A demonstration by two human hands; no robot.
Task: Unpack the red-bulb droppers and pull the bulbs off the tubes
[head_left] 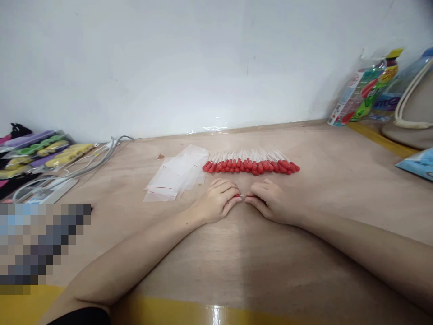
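Observation:
My left hand and my right hand face each other just above the table, each closed in a pinch. Between their fingertips runs a thin, pale stick with a bit of red at my left fingers; most of it is hidden by the fingers. Just beyond lies a row of red-tipped white sticks, red ends towards me and thin pale ends towards the wall. To the left of the row, clear zip bags with a red line lie fanned in an overlapping pile.
Far left are packs of coloured items, a power strip and grey cables. Bottles lean against the wall at the right, near a bag with a cord handle and a blue packet. A blurred patch covers the left edge.

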